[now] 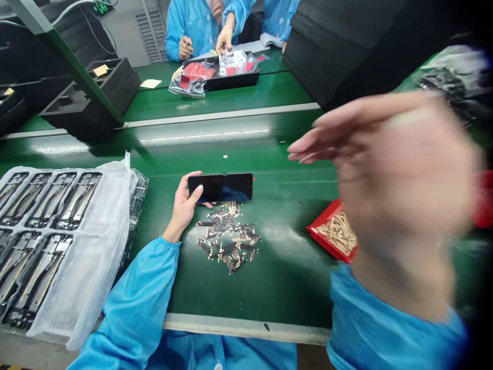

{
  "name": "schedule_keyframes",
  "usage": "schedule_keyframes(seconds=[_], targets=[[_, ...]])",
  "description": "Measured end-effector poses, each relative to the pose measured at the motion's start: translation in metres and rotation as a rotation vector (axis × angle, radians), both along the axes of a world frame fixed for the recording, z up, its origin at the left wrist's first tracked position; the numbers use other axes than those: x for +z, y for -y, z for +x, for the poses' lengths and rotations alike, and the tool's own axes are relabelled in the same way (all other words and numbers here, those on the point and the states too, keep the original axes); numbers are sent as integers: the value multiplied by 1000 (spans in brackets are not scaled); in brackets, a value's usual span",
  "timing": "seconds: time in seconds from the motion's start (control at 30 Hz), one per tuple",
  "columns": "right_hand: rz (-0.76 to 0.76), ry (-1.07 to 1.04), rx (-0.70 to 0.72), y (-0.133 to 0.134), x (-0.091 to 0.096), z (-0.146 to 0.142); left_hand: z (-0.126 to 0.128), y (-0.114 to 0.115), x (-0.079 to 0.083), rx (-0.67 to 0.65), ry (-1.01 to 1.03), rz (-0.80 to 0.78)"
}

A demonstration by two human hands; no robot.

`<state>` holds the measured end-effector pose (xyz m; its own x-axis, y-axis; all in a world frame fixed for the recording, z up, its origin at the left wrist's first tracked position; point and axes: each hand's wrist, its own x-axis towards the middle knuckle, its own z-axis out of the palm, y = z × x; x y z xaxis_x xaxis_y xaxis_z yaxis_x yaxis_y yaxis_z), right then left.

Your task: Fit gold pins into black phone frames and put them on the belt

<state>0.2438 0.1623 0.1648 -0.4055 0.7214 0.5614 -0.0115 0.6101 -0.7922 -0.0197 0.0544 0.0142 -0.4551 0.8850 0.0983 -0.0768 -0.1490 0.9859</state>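
Note:
My left hand [185,208] is closed on a phone [225,188], thumb over its left end and fingers behind. The phone's glossy black face is toward me, with a tiny red spot at its right end. Just below it, a loose pile of small dark and gold strip-like parts [230,241] lies on the green table. My right hand [389,164] is raised close to the camera and smeared by motion. Its fingers stretch out to the left, and nothing shows in them. Behind that hand, partly hidden, a red tray [327,246] holds several tan strips.
At the left, a stacked clear tray [138,205] carries phone frames [75,200] and white sheeting [102,236]. Black boxes [111,85] stand behind a green post [73,61]. Across the table, co-workers' hands [226,38] are near plastic bags [192,77] on a black tray [239,79].

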Motion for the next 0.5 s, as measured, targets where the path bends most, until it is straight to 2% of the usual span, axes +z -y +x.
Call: schedule_keyframes(seconds=[0.07,0.13,0.2,0.27,0.33,0.5], targets=[[8,-20,-86,-11,-33,-14,0,0,0,-5,7,-6],[-105,116,-141,-19,-78,-27,0,0,0,-10,10,-3],[-224,190,-106,-23,-120,-34,1,-1,0,-10,13,5],[-262,234,-41,-20,-147,-38,1,-1,0,-8,14,7],[-265,264,14,-14,-159,-40,1,-1,0,1,7,2],[-250,331,29,-11,-163,-44,1,-2,-4,115,-55,-20]])
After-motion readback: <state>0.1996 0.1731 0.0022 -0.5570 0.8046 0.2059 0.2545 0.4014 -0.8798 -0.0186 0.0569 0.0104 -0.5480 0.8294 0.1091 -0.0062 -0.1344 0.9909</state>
